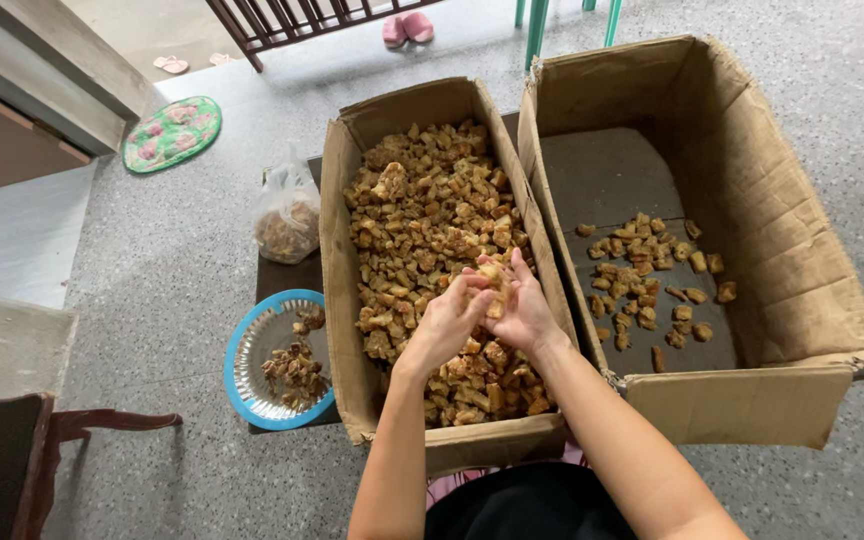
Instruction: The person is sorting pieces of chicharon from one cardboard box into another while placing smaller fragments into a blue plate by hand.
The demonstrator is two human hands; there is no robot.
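Far left: round green floor mat point(172, 133) on the speckled floor, chair corner point(12, 460) near left. Next: clear plastic bag point(288, 217) of brown bits, and in front of it a blue-rimmed foil plate point(252, 345) with a few scraps, both on a low dark bench point(277, 278).

Centre: long cardboard box point(337, 300), open-topped, packed nearly full with tan-brown chunks point(422, 215). Irregular cubes, rough dry faces, some paler.

My left hand point(444, 325) and right hand point(524, 312) meet over the near half of that box, touching each other. Together they pinch one pale chunk point(493, 284), raised just above the heap. Left fingers curled closed on it; right fingers half-spread, tips on the same piece.

Handling guess: light, stiff, crumbly at edges, not slippery. Best taken by opposite flat faces, light pinch, no squeeze.

Right: bigger cardboard box point(752, 220), walls creased, mostly bare floor, a thin scatter of the same chunks point(647, 275) in the middle. Far: pink slippers point(407, 27), green chair legs point(535, 30).
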